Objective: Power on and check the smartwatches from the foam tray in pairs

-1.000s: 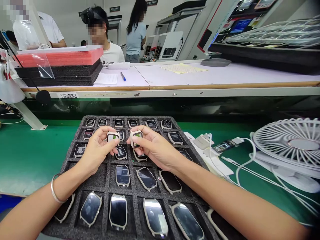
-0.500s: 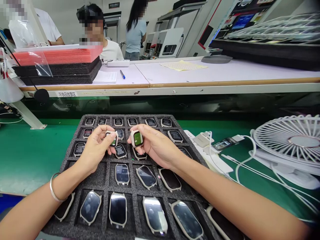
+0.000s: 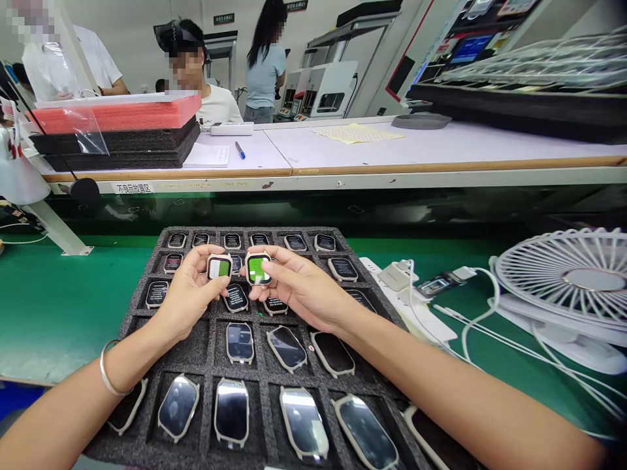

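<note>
My left hand [image 3: 189,284] grips a strapless smartwatch [image 3: 220,267] whose screen shows white and green. Close beside it, my right hand [image 3: 298,281] is closed on a second smartwatch [image 3: 257,268] with a bright green screen, its thumb at the screen's right edge. Both are held above a dark foam tray [image 3: 262,391] with square compartments. Several more watch bodies lie in the tray. Those in the back rows show lines of text, while front ones such as this watch [image 3: 232,410] have dark, reflective screens. My hands and forearms cover some compartments.
A white fan [image 3: 578,277] stands at the right, near white cables [image 3: 519,343] and a small black device [image 3: 441,285]. A raised shelf [image 3: 343,147] runs across the back, bearing pink foam [image 3: 122,114] and a pen [image 3: 240,150]. Other people are beyond it.
Both watches have turned so that their screens face me more fully. My right hand's watch has shifted slightly left, and its thumb now lies against the screen.
</note>
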A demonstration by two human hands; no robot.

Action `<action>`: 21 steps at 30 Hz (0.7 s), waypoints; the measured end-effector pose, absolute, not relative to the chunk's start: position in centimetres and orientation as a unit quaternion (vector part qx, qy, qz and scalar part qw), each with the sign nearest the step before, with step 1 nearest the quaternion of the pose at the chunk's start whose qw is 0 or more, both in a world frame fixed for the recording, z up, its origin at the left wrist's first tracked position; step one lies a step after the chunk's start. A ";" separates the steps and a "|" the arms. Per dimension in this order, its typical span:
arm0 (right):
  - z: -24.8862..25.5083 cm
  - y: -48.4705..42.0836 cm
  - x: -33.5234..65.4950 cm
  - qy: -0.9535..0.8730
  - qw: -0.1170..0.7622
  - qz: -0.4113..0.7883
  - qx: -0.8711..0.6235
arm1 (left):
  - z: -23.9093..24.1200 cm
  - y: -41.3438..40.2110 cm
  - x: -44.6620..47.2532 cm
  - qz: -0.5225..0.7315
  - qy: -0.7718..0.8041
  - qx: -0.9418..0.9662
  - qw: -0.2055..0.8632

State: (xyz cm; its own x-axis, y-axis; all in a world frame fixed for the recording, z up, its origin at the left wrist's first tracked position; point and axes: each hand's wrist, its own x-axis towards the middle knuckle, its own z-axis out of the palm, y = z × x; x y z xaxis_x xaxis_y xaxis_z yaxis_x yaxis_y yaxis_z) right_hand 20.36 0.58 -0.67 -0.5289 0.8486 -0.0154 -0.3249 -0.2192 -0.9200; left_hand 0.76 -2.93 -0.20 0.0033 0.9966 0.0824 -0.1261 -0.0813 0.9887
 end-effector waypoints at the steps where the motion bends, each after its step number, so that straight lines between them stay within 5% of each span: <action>1: -0.7 0.6 20.4 -0.481 0.401 0.731 -0.273 | -0.2 -2.9 0.8 0.549 0.443 0.490 0.513; 21: -0.8 0.6 20.3 -0.507 0.422 0.694 -0.289 | 0.1 -3.2 1.1 0.553 0.431 0.462 0.543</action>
